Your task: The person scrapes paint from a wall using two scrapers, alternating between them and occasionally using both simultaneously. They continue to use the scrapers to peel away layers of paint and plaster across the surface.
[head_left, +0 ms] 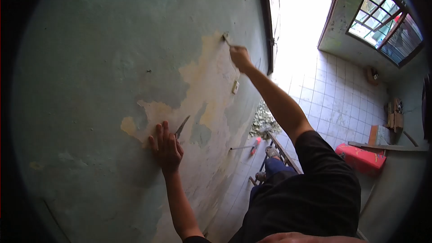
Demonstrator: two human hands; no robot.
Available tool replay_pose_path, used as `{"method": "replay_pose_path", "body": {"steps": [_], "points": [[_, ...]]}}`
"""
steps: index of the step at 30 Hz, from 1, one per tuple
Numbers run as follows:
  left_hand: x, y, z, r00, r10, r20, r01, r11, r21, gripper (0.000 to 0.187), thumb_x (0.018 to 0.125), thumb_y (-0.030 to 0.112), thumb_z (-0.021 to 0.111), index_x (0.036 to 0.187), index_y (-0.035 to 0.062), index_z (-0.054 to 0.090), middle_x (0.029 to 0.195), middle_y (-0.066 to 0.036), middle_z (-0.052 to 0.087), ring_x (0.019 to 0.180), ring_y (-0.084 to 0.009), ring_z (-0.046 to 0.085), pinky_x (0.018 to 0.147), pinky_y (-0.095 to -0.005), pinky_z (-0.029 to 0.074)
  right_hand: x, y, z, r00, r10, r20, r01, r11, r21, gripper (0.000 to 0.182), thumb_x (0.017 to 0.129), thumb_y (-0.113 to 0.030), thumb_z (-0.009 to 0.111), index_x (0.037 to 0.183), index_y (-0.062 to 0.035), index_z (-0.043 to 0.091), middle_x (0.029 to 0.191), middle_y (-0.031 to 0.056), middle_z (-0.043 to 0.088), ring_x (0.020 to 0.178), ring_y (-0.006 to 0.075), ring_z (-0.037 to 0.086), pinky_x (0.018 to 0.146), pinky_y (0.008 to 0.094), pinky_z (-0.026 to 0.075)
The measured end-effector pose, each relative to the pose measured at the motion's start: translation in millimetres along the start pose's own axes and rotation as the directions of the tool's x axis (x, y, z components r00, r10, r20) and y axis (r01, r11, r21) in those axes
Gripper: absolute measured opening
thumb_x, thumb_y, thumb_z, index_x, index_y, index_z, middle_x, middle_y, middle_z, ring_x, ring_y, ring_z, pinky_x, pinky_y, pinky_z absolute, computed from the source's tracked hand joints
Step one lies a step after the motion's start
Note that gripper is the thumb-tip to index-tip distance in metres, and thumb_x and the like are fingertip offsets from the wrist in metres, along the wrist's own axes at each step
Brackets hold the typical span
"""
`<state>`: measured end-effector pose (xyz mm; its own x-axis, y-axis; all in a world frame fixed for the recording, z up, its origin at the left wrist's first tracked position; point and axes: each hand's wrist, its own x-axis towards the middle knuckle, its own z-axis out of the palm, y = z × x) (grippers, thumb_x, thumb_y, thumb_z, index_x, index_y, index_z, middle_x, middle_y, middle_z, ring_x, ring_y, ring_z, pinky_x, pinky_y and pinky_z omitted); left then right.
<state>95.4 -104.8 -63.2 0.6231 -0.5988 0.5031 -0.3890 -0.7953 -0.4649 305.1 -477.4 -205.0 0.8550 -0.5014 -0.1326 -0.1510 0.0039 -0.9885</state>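
My right hand (240, 58) is closed around the handle of a small scraper (226, 39), its head against the wall (90, 40) high up, at the edge of the green paint. Lower on the wall my left hand (167, 149) leans with several fingers stretched against the surface. A thin grey pointed blade (182, 127) sticks out by its thumb side, apparently gripped there; its other end is hidden. Between the hands runs a bare cream patch (193, 85) with ragged paint edges, where the green layer is off.
Paint flakes (263, 119) lie on the tiled floor (310, 94). My feet are on a narrow raised stand (283, 153). A wall switch (235, 87) and a nail (149, 71) stick out. A screwdriver-like red tool (255, 146) and a red plastic object (360, 158) are below.
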Motion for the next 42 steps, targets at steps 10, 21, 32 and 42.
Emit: {"method": "replay_pose_path", "body": {"steps": [10, 21, 32, 42], "points": [[-5.4, 1.3, -3.1, 1.0, 0.03, 0.001, -0.03, 0.999, -0.022, 0.01, 0.105, 0.018, 0.049, 0.103, 0.01, 0.055, 0.143, -0.011, 0.062, 0.138, -0.0298, 0.054, 0.123, -0.0519, 0.022, -13.5, -10.1, -8.1, 0.999, 0.016, 0.038, -0.014, 0.998, -0.069, 0.037, 0.092, -0.029, 0.056, 0.112, -0.0052, 0.076, 0.069, 0.0096, 0.063, 0.062, 0.0188, 0.059, 0.06, 0.0383, 0.049], [-1.3, 0.7, 0.6, 1.0, 0.009, -0.013, -0.01, 1.0, -0.025, 0.009, 0.105, 0.017, 0.05, 0.103, 0.0099, 0.055, 0.144, -0.01, 0.061, 0.139, -0.0296, 0.053, 0.123, -0.0517, 0.022, -8.9, -24.9, -3.3, 0.998, -0.057, -0.017, 0.056, 0.998, -0.03, 0.031, 0.095, -0.028, 0.054, 0.078, -0.0051, 0.068, 0.059, 0.0012, 0.053, 0.046, 0.011, 0.045, 0.042, 0.0354, 0.038], [-3.9, -0.8, -0.9, 1.0, 0.015, -0.009, -0.015, 0.999, -0.031, 0.009, 0.105, 0.017, 0.05, 0.104, 0.0098, 0.056, 0.144, -0.01, 0.061, 0.139, -0.0298, 0.053, 0.123, -0.0522, 0.022, -21.6, -31.2, -0.7, 0.995, -0.094, 0.023, 0.095, 0.994, -0.05, 0.037, 0.094, -0.031, 0.056, 0.115, -0.0088, 0.077, 0.062, 0.0011, 0.057, 0.048, 0.0139, 0.052, 0.047, 0.0335, 0.043], [-9.7, 3.4, -2.1, 1.0, 0.012, 0.009, -0.012, 1.0, -0.013, 0.016, 0.106, 0.017, 0.041, 0.104, 0.012, 0.056, 0.144, -0.008, 0.061, 0.139, -0.0271, 0.053, 0.124, -0.0502, 0.021, -12.1, -11.2, -0.4, 0.958, -0.272, -0.095, 0.259, 0.957, -0.133, 0.034, 0.094, -0.03, 0.055, 0.106, -0.0083, 0.077, 0.064, 0.0028, 0.058, 0.047, 0.0136, 0.051, 0.043, 0.0354, 0.042]]}}
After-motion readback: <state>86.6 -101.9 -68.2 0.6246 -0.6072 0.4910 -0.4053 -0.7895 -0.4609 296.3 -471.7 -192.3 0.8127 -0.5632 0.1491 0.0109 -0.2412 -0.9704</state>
